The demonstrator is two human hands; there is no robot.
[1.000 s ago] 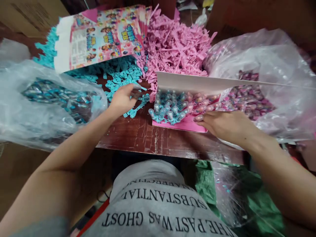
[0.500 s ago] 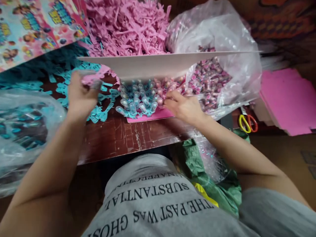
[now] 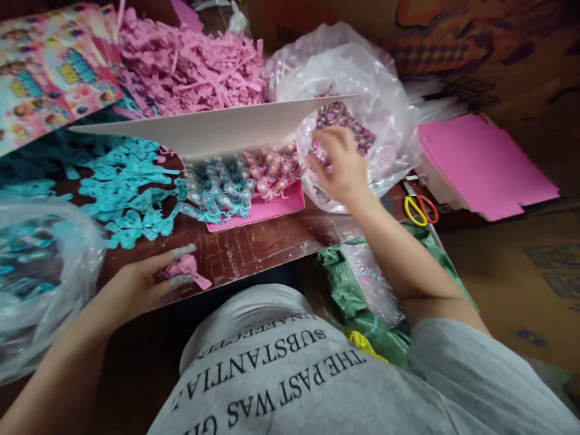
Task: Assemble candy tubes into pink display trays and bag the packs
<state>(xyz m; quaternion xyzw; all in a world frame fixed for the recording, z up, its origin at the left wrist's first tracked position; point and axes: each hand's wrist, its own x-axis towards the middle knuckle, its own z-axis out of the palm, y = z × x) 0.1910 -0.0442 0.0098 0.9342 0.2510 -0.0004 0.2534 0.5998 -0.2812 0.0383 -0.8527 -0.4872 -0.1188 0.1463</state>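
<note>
While the loose heaps of pink plastic pieces (image 3: pixel 190 66) and blue ones (image 3: pixel 122 193) along the table's (image 3: pixel 267 241) far edge look largely unused, we judge the pink tray (image 3: pixel 258 208) at its middle roughly half filled, blue capsules beside pink. Our right hand (image 3: pixel 339 166) reaches, fingers spread, into the clear bag of pink capsules (image 3: pixel 357 90) at the right edge. Our left hand (image 3: pixel 145 281) pinches a small pink piece (image 3: pixel 188 269) at the near edge.

Bare wooden table (image 3: pixel 254 248) strip between box flap (image 3: pixel 217 128), edge
</note>
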